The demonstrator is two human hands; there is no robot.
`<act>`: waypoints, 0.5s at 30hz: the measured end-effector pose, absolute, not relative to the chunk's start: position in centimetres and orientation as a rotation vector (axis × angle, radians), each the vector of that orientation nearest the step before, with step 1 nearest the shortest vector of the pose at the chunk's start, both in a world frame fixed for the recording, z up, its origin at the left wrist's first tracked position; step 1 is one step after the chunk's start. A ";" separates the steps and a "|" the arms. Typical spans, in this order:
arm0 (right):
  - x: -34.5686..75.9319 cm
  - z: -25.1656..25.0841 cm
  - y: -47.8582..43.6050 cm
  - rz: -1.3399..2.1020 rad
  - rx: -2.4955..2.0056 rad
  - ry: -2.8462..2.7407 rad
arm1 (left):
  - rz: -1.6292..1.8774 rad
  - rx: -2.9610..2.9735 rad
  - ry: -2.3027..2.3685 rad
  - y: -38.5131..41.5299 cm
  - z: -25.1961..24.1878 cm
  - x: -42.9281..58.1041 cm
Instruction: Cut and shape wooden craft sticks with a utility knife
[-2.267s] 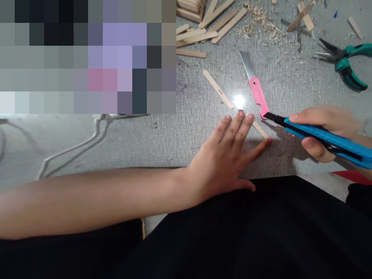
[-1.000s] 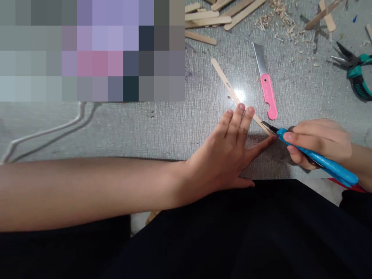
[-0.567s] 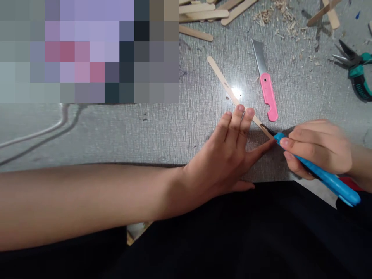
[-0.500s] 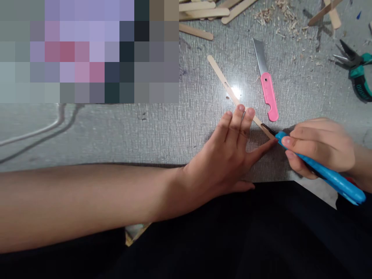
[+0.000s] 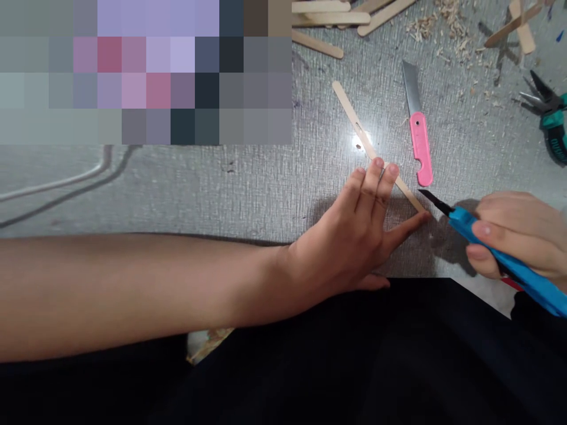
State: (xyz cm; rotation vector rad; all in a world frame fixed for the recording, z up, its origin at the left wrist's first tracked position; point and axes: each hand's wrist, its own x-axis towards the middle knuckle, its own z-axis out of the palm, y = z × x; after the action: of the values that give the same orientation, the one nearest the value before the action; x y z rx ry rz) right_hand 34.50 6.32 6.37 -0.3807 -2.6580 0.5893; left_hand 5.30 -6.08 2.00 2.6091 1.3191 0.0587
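A thin wooden craft stick (image 5: 365, 141) lies slanted on the grey table, with a small slot cut through its upper half. My left hand (image 5: 349, 236) presses it down with spread, stretched fingers; the fingertips rest across its middle and the index finger touches its lower end. A blue utility knife (image 5: 482, 236) is gripped in my right hand (image 5: 522, 236). Its dark blade points up and left, just off the stick's lower end. Close above the blade lies a pink folding knife (image 5: 420, 147), opened out with its broad blade pointing away.
Several craft sticks (image 5: 328, 18) are heaped at the top, beside wood shavings (image 5: 452, 23). Two crossed sticks (image 5: 518, 29) sit at the upper right, above green-handled pliers (image 5: 549, 112). A white cable (image 5: 66, 182) runs along the left. The upper left is blurred out.
My right hand has drawn the utility knife back to the right, lifting its blade away from the stick. My left hand still presses the stick. The view has shifted slightly.
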 end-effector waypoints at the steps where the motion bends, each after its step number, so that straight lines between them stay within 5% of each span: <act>1: 34.1 6.3 6.1 0.588 -0.396 -2.648 | 0.066 2.608 1.320 -6.1 2.0 5.3; 15: 32.2 4.4 8.3 0.434 -0.094 -2.552 | 0.097 2.682 1.329 -6.1 1.3 5.2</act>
State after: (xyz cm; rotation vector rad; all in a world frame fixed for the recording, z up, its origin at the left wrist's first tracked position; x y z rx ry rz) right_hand 32.16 8.34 4.40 -0.0941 -2.5520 0.4339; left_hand 5.19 -6.12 1.27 2.6818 1.3293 0.0972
